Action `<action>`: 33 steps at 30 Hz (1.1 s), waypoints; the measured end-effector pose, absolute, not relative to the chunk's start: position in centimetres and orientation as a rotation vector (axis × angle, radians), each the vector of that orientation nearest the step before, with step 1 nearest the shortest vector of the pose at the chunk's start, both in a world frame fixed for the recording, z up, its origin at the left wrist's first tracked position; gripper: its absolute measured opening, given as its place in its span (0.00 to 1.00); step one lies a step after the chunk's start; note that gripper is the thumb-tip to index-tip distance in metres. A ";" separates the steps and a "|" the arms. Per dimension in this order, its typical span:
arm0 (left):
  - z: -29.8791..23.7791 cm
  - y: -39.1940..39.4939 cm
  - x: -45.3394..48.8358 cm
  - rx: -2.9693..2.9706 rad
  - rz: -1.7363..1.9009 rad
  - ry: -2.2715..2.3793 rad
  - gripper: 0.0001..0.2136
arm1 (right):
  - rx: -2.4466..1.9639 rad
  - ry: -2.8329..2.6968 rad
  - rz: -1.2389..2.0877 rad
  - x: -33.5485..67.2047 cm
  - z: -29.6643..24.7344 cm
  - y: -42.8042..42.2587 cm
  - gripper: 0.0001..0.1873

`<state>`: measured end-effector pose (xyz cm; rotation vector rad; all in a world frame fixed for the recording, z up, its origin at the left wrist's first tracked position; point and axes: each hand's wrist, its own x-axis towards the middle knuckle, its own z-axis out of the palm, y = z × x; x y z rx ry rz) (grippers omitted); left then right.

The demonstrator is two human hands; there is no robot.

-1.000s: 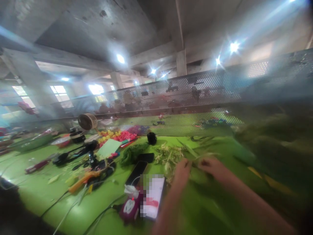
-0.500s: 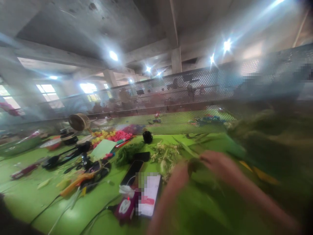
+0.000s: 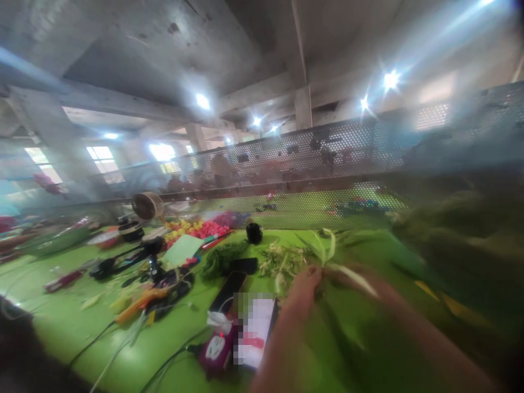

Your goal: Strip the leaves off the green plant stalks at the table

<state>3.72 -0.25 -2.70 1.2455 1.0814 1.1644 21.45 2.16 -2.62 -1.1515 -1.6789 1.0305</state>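
My left hand (image 3: 307,284) is closed, fingertips pinching the base of a spray of long, pale green leaf strips (image 3: 328,248). The strips fan upward, and one pale strip (image 3: 356,278) droops to the right across my other hand. Close beside it, my right hand (image 3: 354,277) is smeared by motion and partly behind that strip; its fingers seem to meet the same base, but their grip is hidden. Just left of both hands lies a loose pile of pale yellow-green leafy pieces (image 3: 282,259) on the green table (image 3: 172,344).
Left of my arm lie a lit phone (image 3: 256,333), a dark phone (image 3: 228,291) and a purple power box (image 3: 216,349) with cables. An orange glue gun (image 3: 139,305) sits further left. Behind are a black cup (image 3: 254,233) and pink and yellow pieces (image 3: 200,228). A perforated metal screen (image 3: 286,202) borders the back.
The view has shifted left, so things appear further right. The leaf strips now stand up and fan out above my hands, with one drooping right; earlier a single strip pointed up and left.
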 end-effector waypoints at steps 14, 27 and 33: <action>-2.5 -0.4 3.5 2.200 0.870 1.522 0.11 | -1.155 -2.097 0.416 20.4 -1.7 0.0 0.12; -3.4 0.5 2.9 1.347 1.110 0.901 0.11 | -1.229 -1.804 0.876 21.8 -2.6 1.5 0.18; -3.7 0.9 3.7 1.423 1.206 1.363 0.12 | -1.282 -1.759 0.728 19.2 -3.3 0.6 0.15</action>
